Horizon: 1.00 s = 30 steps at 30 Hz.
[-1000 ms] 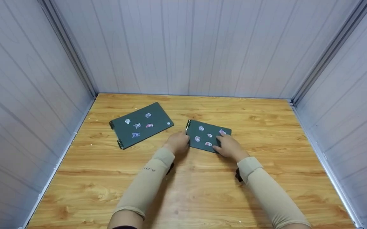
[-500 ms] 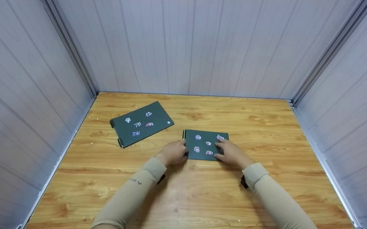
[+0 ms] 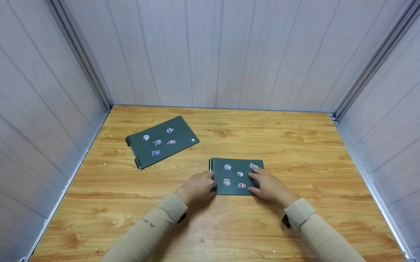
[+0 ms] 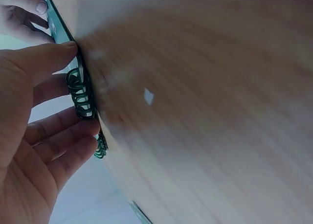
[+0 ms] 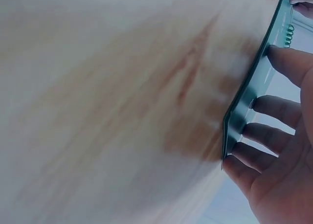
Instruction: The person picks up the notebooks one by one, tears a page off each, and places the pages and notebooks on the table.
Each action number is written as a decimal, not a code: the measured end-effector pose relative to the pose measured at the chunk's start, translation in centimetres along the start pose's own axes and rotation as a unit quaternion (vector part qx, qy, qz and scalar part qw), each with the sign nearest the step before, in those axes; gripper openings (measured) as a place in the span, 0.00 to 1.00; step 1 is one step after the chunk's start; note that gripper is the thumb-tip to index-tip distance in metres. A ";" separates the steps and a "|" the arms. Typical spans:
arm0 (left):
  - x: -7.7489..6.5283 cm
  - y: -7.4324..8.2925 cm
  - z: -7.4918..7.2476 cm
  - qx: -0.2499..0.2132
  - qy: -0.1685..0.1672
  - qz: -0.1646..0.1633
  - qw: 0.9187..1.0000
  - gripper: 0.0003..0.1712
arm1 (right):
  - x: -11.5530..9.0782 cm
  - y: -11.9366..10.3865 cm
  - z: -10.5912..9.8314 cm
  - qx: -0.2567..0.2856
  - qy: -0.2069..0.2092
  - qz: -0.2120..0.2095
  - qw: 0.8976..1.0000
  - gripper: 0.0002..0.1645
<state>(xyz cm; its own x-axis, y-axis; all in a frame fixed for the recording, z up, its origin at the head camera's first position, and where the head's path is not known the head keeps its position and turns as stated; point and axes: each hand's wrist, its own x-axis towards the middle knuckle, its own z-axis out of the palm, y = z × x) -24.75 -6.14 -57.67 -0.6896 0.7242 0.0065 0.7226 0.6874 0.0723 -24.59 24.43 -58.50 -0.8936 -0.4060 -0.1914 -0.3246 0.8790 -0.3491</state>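
A dark green spiral notebook [image 3: 233, 189] with several small stickers on its cover lies on the wooden table, its coil to the left. At that coil edge is my left hand [image 3: 197, 187]; the left wrist view shows its thumb at the notebook's edge and its fingertips against the black coil [image 4: 80, 94]. My right hand [image 3: 272, 187] rests on the right part of the cover, fingers spread and thumb at the near edge, hiding some of it. In the right wrist view the fingertips of the right hand [image 5: 279, 141] touch the cover.
A second dark green spiral notebook [image 3: 162, 142] with stickers lies tilted further back on the left. Pale panel walls [image 3: 210, 54] enclose the table [image 3: 297, 142] at the back and both sides. Tiny white scraps dot the wood.
Both hands have drawn the notebook toward the person, and it has turned so its edges are nearly square to the table. The second notebook stays where it was.
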 end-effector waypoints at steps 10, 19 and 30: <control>2.7 0.7 0.2 0.013 -0.012 -0.019 1.000 0.26 | 0.4 0.5 -0.3 0.037 0.023 0.021 0.999 0.40; 3.9 1.2 1.1 0.051 -0.046 -0.042 0.997 0.32 | 1.1 1.2 -0.2 0.006 0.093 0.138 0.986 0.44; 3.9 1.9 0.1 0.036 -0.079 -0.061 0.994 0.33 | 1.6 1.3 0.2 0.060 0.116 0.188 0.974 0.45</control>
<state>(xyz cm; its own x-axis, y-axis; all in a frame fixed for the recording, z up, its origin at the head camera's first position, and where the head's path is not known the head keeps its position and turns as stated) -26.07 -2.06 -57.66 -0.7608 0.6303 -0.1543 0.6389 0.7692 -0.0081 -26.36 24.89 -59.45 -0.9929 0.0177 -0.1176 0.0638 0.9137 -0.4014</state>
